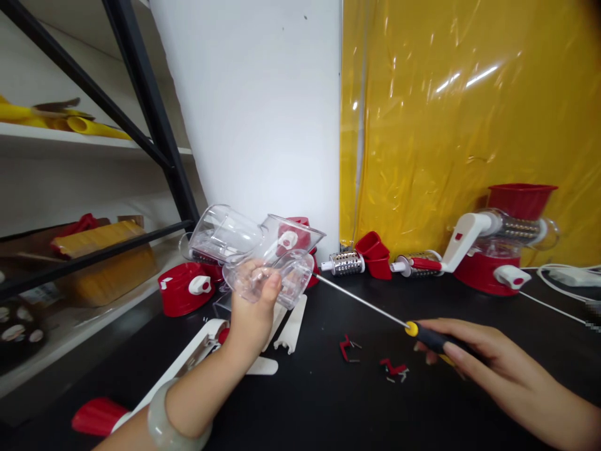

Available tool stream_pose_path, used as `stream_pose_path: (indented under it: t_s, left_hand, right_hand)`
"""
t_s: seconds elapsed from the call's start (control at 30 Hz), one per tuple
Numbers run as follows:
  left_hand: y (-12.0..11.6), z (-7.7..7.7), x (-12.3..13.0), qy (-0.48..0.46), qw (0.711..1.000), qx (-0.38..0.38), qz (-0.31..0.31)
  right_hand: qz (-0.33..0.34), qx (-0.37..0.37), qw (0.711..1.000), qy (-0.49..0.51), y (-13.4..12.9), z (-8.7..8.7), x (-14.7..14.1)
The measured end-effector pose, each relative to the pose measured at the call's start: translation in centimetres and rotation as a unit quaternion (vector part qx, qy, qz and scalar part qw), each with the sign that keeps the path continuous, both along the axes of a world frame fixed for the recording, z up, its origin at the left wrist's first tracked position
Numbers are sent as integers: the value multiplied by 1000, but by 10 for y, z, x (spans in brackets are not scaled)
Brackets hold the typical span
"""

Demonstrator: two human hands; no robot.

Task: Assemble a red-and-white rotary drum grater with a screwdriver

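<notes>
My left hand (256,313) is closed around a clear plastic grater housing (286,238), held up above the black table. In my right hand (474,351) is a screwdriver (366,300) with a black and yellow handle, fingers wrapped round it. Its long shaft points left, and the tip meets the near end of the housing; whether it sits in a screw I cannot tell. Below, two small red plastic brackets lie on the table, one red bracket (346,348) with screws beside it and another red bracket (392,367) with screws too.
An assembled red rotary grater (488,269) stands at the right. Behind are a metal grating drum (346,263) and a red hopper (375,255). A red base (185,289), white plastic parts (292,326) and a white crank arm (164,382) lie at left, near a black-framed shelf (159,113).
</notes>
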State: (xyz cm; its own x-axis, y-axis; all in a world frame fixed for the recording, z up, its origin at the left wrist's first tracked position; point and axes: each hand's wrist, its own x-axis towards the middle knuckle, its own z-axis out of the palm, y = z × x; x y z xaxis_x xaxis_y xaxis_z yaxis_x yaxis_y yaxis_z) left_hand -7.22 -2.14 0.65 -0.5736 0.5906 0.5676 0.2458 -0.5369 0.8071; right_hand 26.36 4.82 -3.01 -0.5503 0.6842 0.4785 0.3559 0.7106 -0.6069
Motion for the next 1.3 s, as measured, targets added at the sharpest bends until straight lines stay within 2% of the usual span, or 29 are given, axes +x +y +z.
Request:
stream_pose_path:
  t_s: [0.07,0.17,0.23,0.37,0.5,0.57,0.63,0.8,1.0,1.1,1.23,1.3]
  left_hand:
    - [1,0,-1,-6,1000,-3,0]
    - [2,0,-1,-6,1000,-4,11]
    - [2,0,0,-7,1000,-4,13]
    - [0,0,2,5,1000,1,4]
    - [-1,0,3,19,1000,1,14]
    - [0,0,3,17,1000,-4,15]
    - [0,0,4,19,1000,-8,19]
    - [0,2,4,2,1000,-3,13]
    - [1,0,2,23,999,-7,26]
    - [1,-1,2,20,1000,-12,18]
    - [0,-2,5,21,999,-20,15]
    - [-1,-2,5,24,999,-18,14]
  right_hand:
    - [6,1,1000,-2,-1,2,-1]
    - [0,45,999,-6,3,3,-4]
    - [-13,71,997,8,6,3,-6]
    - [-52,75,994,52,8,2,-8]
    - [-65,19,997,47,3,2,-9]
    - [-40,-43,998,20,0,2,-8]
    - [-20,-76,997,11,-2,2,-6]
    - [-14,20,1000,12,0,3,-5]
    - [-27,97,995,17,4,2,-10]
    - [-29,93,995,7,3,1,-10]
    - [7,37,997,-62,-3,3,-11]
    - [11,40,996,-76,-6,4,-11]
